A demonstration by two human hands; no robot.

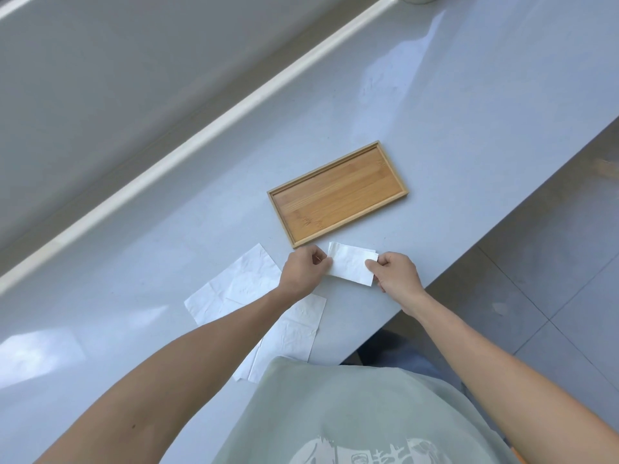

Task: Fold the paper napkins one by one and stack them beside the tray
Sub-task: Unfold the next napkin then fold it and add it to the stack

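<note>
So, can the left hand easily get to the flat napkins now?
Probably yes. The flat napkins lie uncovered on the counter, right under the left forearm. But the left hand pinches the folded napkin, so must release it first.

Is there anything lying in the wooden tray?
No, the wooden tray shows only bare wood; both hands hold the folded napkin beside it.

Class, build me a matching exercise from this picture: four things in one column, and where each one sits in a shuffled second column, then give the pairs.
1. folded napkin
2. wooden tray
3. unfolded napkins
4. left hand

A. spread flat, partly under the left forearm
B. bare inside, just beyond the hands
C. pinching the napkin's left end
D. held between both hands

Pairs: 1-D, 2-B, 3-A, 4-C
</note>
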